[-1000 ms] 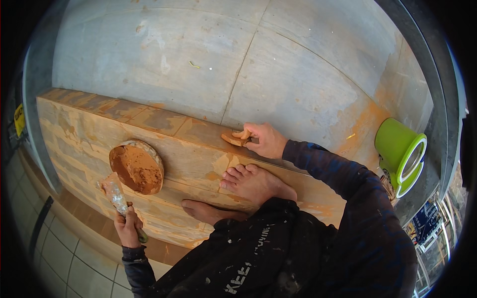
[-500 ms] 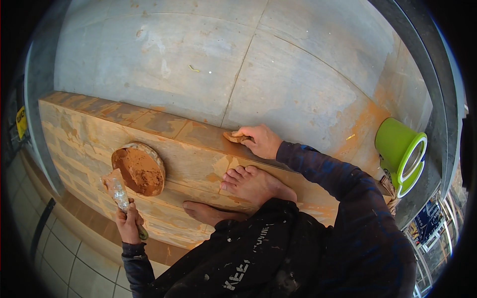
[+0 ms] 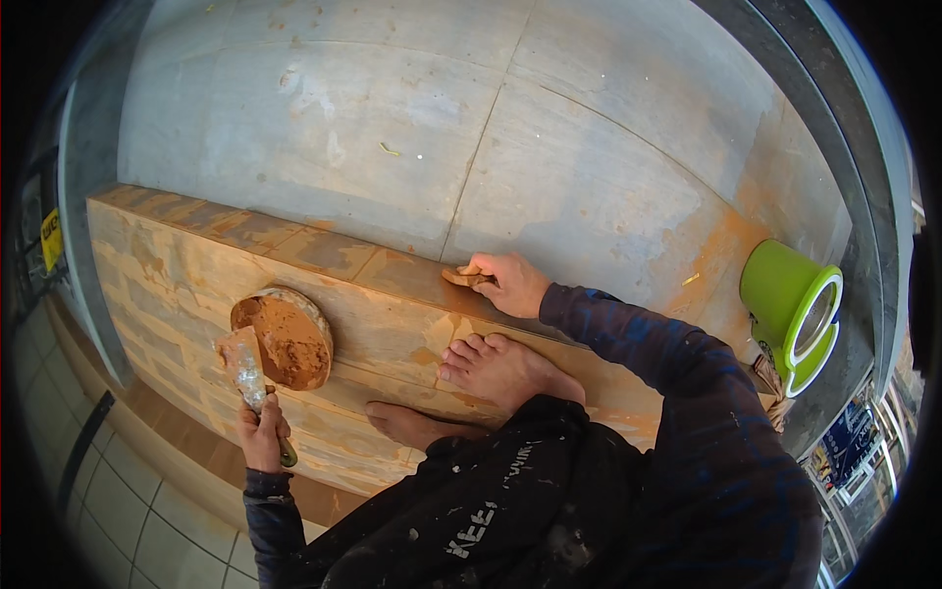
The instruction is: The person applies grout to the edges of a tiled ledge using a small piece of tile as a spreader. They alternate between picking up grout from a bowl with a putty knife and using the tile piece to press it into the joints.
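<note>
My left hand (image 3: 263,432) is closed around the handle of a putty knife (image 3: 242,361), whose wide blade is smeared with orange-brown paste. The blade hovers by the near left rim of a round bowl (image 3: 319,319) with orange-brown paste (image 3: 294,353) inside. Farther right, my right hand (image 3: 515,285) pinches a small flat orange-brown pad (image 3: 464,278) against the narrow tiled edge (image 3: 417,280) of the step; its exact kind I cannot make out. Orange-brown smears cover this edge and the wood-look tiles (image 3: 383,329) of the step.
My bare feet (image 3: 510,371) stand on the step, right of the bowl. Large grey tiles (image 3: 392,118) lie beyond it. A green bucket (image 3: 780,290) with a white-rimmed insert stands at the right, near a dark frame (image 3: 888,187). Pale floor tiles (image 3: 157,520) show lower left.
The putty knife and my left hand have shifted slightly right, nearer the bowl. My right hand keeps the pad on the step's edge, nearly in place. The whole view has shifted a little.
</note>
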A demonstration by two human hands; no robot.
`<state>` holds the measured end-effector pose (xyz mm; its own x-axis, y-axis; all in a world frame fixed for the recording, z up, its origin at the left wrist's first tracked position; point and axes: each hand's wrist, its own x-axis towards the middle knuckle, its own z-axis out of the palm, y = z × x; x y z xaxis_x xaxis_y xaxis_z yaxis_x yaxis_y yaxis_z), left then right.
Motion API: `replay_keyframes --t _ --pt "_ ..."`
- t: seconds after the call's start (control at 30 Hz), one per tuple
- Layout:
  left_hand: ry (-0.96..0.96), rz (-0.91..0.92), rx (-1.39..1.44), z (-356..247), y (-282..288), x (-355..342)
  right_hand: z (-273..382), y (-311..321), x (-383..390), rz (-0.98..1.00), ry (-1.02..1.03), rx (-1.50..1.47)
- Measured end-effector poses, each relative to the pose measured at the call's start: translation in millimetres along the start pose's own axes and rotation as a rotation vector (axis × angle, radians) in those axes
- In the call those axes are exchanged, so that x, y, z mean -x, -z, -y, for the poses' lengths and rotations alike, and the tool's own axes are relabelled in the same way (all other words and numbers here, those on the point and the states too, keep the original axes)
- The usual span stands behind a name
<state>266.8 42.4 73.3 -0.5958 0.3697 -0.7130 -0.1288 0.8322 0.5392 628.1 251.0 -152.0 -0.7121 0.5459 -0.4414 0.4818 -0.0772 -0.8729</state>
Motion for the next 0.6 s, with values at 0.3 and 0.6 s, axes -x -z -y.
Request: replay_keyframes --t 0.3,0.6 --pt "-0.032 0.027 -0.016 -13.8 -5.0 -5.6 6.3 8.7 -25.8 0.112 -0.088 0.095" --pt "-0.056 0.087 0.027 -12.3 -9.1 -12.8 14.0 41.8 0.3 0.286 -0.415 -1.111"
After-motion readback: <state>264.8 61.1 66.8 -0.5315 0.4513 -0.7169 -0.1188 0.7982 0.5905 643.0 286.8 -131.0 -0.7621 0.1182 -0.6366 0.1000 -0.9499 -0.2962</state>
